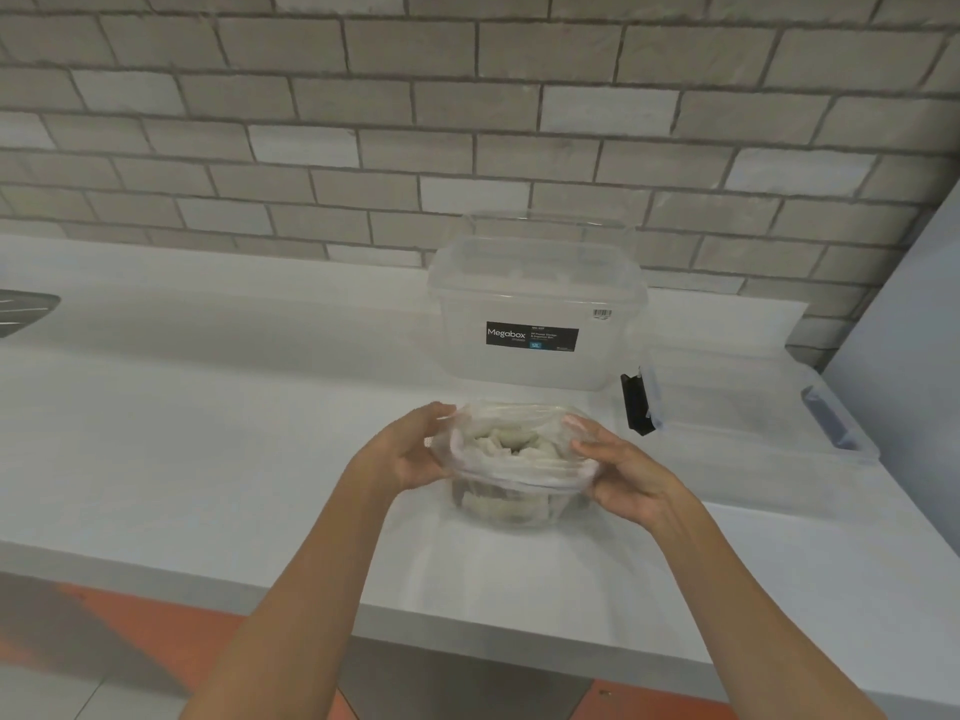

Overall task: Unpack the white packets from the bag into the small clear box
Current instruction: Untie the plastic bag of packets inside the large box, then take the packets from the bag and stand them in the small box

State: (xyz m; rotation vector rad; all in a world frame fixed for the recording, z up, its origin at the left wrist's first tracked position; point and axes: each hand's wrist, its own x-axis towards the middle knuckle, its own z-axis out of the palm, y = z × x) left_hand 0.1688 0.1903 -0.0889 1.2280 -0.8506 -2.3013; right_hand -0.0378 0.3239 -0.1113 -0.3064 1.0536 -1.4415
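kitchen | grey brick-tile wall (363, 96) | white counter (208, 407) | sink edge (23, 309)

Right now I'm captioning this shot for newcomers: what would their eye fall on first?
The bag of white packets, in the middle of the counter, gripped at its rim by the left hand and right hand. Right behind it stands a big clear tub with a black Megabox label, and the small clear box sits to the right.

Counting one left hand (410, 454), one right hand (623, 475), one clear plastic bag (519, 467), one tall clear plastic tub (535, 304), one low clear plastic box (748, 428); white packets (498, 440) uncountable.
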